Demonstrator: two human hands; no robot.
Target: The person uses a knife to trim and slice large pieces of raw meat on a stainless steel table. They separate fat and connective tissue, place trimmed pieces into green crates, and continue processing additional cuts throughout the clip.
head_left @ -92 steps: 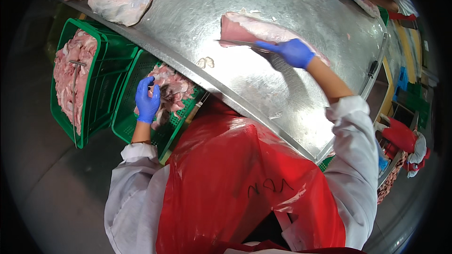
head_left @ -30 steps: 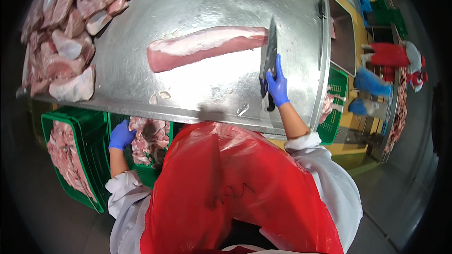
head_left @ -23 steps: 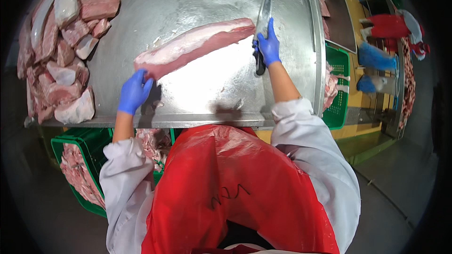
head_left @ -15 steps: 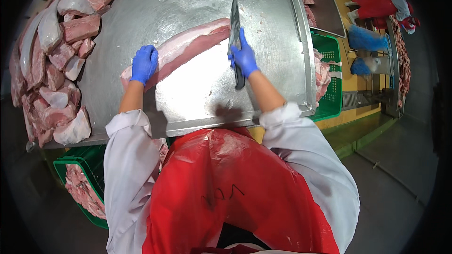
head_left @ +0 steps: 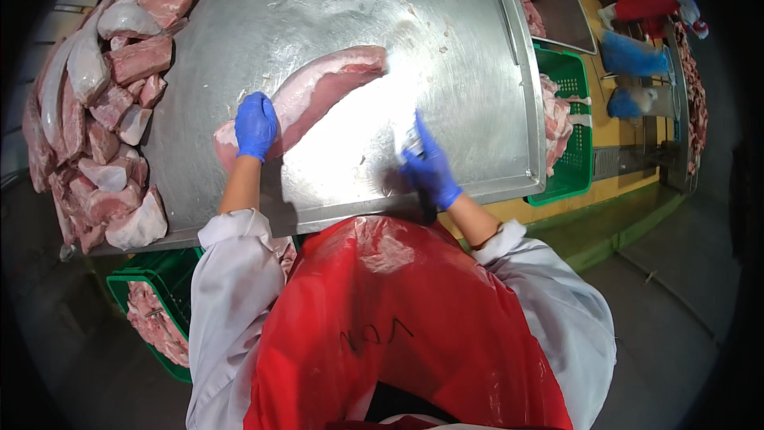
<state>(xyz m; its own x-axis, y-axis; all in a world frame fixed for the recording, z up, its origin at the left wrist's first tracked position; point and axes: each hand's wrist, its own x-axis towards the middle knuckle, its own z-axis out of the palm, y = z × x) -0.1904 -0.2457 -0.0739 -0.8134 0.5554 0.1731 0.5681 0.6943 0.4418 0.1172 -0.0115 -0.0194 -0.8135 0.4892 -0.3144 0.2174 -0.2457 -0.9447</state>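
Note:
A long pork loin [head_left: 326,87] with a pale fatty strip lies diagonally across the steel table [head_left: 302,8]. My left hand [head_left: 255,126], in a blue glove, is closed on its near left end, fingers wrapped over the top. My right hand [head_left: 428,163], also blue-gloved, holds a knife [head_left: 410,143] near the table's front edge, below and right of the loin's far end; glare and motion blur hide much of the blade, and the dark handle sticks out under the hand.
A large pile of meat pieces [head_left: 111,87] covers the table's left side. Green crates [head_left: 581,159] of trimmings stand right and below left. A steel tub [head_left: 569,8] holds meat. A black-handled tool lies along the right rim. A co-worker in red [head_left: 637,0] is at the far right.
My left hand has risen from the crate onto the loin's end. The loin now lies more steeply tilted. My right hand with the knife has just moved down toward the front edge.

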